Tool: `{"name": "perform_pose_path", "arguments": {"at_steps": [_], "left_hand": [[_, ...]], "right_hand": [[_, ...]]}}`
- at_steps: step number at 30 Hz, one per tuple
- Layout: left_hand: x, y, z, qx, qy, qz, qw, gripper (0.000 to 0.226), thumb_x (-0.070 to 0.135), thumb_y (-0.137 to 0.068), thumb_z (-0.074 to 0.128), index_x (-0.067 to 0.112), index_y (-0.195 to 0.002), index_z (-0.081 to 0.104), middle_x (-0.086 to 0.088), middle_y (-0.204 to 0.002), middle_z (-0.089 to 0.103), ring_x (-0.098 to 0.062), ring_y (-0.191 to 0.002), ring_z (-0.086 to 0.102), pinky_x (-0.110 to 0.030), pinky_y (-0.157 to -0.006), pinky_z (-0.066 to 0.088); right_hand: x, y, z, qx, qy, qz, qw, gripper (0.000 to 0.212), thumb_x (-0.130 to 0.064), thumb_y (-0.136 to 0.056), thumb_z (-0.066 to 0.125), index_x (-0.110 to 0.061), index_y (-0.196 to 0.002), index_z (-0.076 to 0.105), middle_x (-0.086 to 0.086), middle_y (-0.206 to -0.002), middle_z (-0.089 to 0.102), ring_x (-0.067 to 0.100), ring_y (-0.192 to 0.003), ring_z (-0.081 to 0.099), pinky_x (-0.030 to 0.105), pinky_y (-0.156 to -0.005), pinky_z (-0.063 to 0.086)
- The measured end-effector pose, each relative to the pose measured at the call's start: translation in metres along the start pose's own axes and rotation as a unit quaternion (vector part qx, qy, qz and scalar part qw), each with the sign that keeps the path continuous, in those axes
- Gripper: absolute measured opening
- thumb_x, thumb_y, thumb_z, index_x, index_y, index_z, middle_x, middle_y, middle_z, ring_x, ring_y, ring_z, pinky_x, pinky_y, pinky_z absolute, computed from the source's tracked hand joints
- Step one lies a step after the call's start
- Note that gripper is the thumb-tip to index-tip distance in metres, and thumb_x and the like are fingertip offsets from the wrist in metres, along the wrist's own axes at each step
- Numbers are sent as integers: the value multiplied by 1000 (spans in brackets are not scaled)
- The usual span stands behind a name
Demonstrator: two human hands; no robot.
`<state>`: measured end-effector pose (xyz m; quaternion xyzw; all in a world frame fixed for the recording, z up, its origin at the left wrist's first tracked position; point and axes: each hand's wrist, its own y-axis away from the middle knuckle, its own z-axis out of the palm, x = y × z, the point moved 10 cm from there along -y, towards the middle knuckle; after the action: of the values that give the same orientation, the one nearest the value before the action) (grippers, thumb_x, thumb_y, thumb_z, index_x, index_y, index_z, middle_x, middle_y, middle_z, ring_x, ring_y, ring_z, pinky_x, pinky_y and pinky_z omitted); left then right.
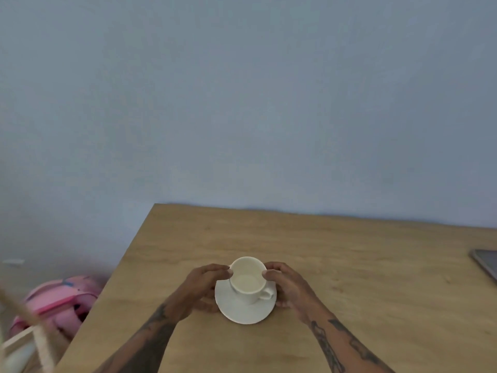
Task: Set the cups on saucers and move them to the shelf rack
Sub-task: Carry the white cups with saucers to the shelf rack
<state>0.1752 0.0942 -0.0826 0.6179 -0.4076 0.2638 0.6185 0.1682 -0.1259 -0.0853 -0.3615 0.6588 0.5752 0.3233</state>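
Step in hand looks like the pickup of a paired set: white cup [247,278] sits upright on the white saucer [243,309], roughly centred, handle pointing right and a bit near, so the pairing part reads as done for this one. Set rests on the wooden table [349,278], mid-near area, well in from the left edge. Left hand [207,285] comes in from the near left, fingers curled, fingertips touching the cup rim on its left side, lower fingers down by the saucer's left edge; whether they are under the edge, cannot tell. Right hand [285,285] mirrors it from the near right, a fingertip on the rim's right side, lower fingers at the saucer's right edge near the table. Both hands partly closed around the set, a loose cradle rather than a tight clamp; saucer does not look lifted, though hard to be sure. Both forearms run straight in from the near edge, wrists low. Next move probably calls for a level two-handed lift by the saucer, cup kept from sliding, then a carry to the rack. A pale wooden frame [29,345] at the near left, blurred, may be that rack; not certain. Pink bag [59,300] on the floor left of the table, dark flat device [486,262] at the right edge.
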Motion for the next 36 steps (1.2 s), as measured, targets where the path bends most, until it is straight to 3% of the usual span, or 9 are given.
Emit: {"name": "perform_pose_path", "arguments": {"at_steps": [4,10,16,25,31,36], "left_hand": [[4,9,1,2,10,13,1000,21,38,-76,78,31,-96,79,-9,-99,77,-29,-87,73,-47,-76,61],[37,56,10,-1,21,67,998,23,40,-77,77,31,-98,78,-9,-102,77,-31,-93,73,-44,-76,62],[67,143,31,2,15,130,991,28,44,-73,78,32,-98,78,-10,-96,78,-30,-89,73,-45,-75,63],[40,260,66,15,25,181,983,26,45,-70,77,31,-91,78,-5,-76,78,-25,-75,74,-42,-70,62],[13,319,38,47,38,194,979,29,46,-69,79,29,-92,78,-9,-82,79,-26,-75,75,-42,-69,62],[-31,372,-32,123,69,191,971,39,45,-68,82,25,-100,75,-14,-86,78,-32,-81,76,-43,-68,62]], "right_hand": [[-8,9,-3,6,7,-24,1000,15,-26,-86,70,-28,-100,73,7,-113,73,25,-90,66,36,-72,45],[-42,55,-21,3,0,-77,997,17,-28,-84,72,-31,-101,74,-1,-111,73,22,-102,68,35,-72,55],[-70,138,-51,-13,-8,-142,990,15,-33,-83,74,-34,-98,76,-4,-105,76,18,-94,69,34,-70,54],[-44,260,-75,-20,-9,-182,983,17,-33,-82,75,-32,-99,75,-4,-102,77,19,-92,68,34,-71,54],[-39,311,-42,-49,10,-204,978,18,-33,-82,75,-31,-100,75,-4,-101,76,19,-91,66,33,-69,53],[-41,333,41,-110,31,-207,972,12,-31,-82,76,-31,-94,76,-4,-96,75,18,-84,66,31,-66,52]]}}
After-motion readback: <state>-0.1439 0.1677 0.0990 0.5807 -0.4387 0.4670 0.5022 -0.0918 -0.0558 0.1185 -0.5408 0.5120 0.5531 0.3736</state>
